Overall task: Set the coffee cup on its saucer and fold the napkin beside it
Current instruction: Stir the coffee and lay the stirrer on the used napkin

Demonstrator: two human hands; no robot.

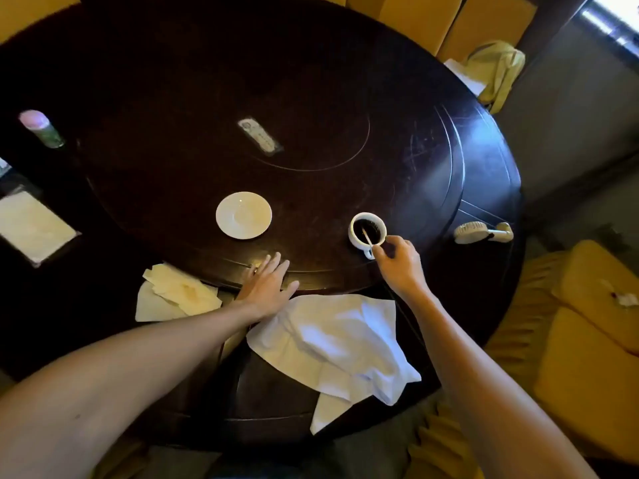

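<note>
Head view, left to right: saucer [243, 215] bare at 11 o'clock from the flat, spread, empty left hand [267, 285] on the table [345, 133]. Napkin [342, 344] lies rumpled, unfolded, at 6 o'clock near the table edge. At 3 o'clock from the saucer, well apart, coffee cup [367, 233], full; right hand [401, 262] pinches its stirrer [366, 236]. Neither step done.

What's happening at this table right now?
A person is setting a coffee place. Their right hand is at the handle of a white cup of dark coffee with a stir stick in it; whether it grips yet is unclear. The empty saucer sits apart to its left. Their left hand rests flat on the dark table, and the white napkin lies unfolded at the near edge.
</note>
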